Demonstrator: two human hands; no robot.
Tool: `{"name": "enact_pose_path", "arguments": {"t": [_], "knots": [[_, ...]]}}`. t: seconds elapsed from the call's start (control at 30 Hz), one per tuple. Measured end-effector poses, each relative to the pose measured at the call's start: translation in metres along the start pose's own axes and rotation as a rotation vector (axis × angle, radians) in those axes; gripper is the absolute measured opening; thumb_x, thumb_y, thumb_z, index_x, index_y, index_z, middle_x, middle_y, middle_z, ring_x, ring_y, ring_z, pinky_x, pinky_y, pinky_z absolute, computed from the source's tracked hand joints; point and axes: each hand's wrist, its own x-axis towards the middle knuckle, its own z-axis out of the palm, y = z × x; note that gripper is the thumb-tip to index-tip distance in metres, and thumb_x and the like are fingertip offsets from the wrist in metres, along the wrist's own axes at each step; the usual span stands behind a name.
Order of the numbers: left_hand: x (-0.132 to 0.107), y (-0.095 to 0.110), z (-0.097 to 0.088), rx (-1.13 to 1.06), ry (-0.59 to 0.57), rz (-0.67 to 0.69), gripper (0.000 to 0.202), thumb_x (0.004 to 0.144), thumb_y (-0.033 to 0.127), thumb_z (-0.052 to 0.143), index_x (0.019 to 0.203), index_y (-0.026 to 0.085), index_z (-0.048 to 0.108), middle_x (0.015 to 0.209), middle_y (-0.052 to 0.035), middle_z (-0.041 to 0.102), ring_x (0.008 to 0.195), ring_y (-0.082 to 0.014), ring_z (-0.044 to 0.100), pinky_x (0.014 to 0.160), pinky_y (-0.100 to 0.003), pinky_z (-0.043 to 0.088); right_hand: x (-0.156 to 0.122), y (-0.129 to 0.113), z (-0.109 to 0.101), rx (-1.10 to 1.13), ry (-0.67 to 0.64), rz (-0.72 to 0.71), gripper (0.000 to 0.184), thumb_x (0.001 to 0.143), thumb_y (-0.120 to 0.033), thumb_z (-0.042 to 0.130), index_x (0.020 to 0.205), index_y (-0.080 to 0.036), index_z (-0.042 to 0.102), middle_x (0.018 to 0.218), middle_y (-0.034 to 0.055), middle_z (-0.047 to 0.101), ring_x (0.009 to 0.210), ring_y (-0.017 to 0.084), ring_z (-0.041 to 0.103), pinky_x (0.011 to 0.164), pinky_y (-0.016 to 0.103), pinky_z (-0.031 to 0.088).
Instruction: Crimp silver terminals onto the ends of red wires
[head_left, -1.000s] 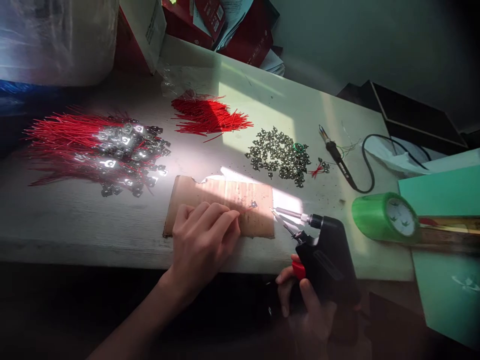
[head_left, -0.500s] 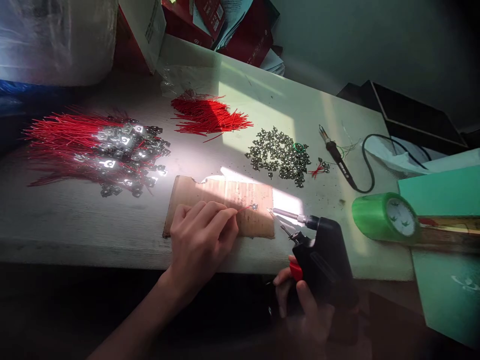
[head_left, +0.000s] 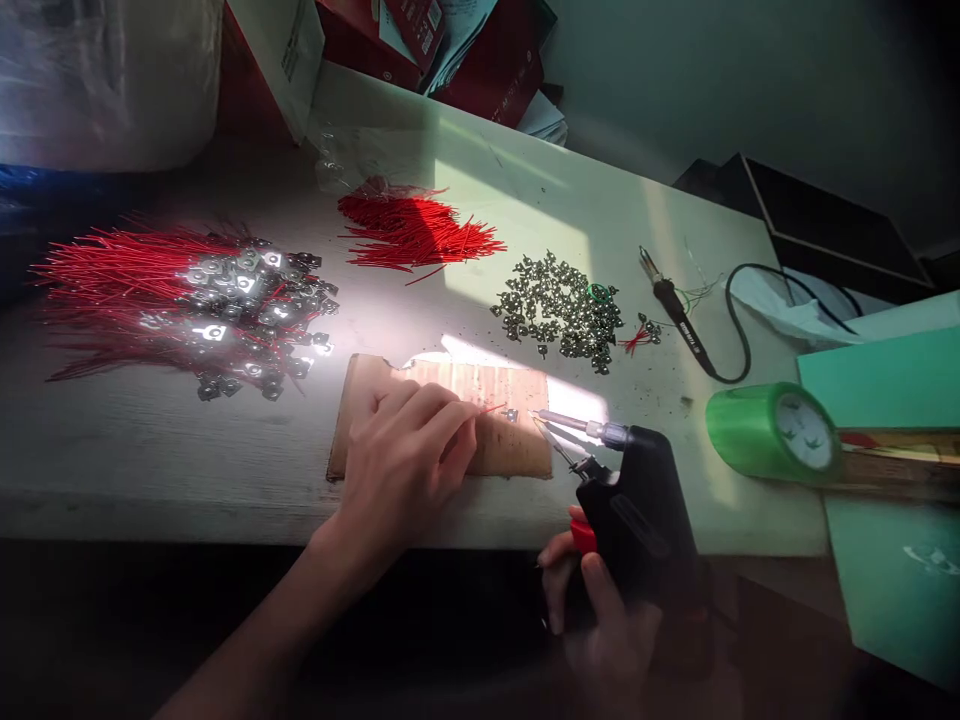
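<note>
**Red wire pinched at the terminal, solder gun just beside**

My left grip [head_left: 401,470] is clamped on a red wire [head_left: 491,408], which reaches a small metal terminal [head_left: 511,414] lying on a cardboard scrap [head_left: 517,450]. My right grip [head_left: 600,610] is closed around a black solder gun [head_left: 637,510], its tip just beside the terminal. Up the worktop [head_left: 150,470] lie wired terminals [head_left: 225,310] at left, loose red wires [head_left: 412,230] and bare terminals [head_left: 559,310] at centre, then a soldering iron [head_left: 671,310] and green tape [head_left: 765,435] at right.

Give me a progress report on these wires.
Done: the heap of red wires with silver lugs looks joined. In hand: the left hand holds a red wire near a small lug on brown cardboard; the right hand holds a black soldering gun. Remaining: loose red wires, bare metal lugs.
</note>
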Motion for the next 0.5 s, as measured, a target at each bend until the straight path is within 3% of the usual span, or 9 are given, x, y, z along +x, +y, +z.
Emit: {"name": "enact_pose_path", "arguments": {"t": [0.5], "knots": [[-0.006, -0.003, -0.001, -0.063, 0.008, -0.016, 0.007, 0.095, 0.016, 0.066, 0.092, 0.021, 0.069, 0.090, 0.0007, 0.071, 0.085, -0.0176, 0.064, 0.078, -0.037, 0.038, 0.003, -0.012, 0.008, -0.072, 0.013, -0.048, 0.030, 0.094, -0.039, 0.062, 0.119, -0.022, 0.064, 0.076, 0.0019, 0.068, 0.035, 0.008, 0.046, 0.035, 0.020, 0.035]]}}
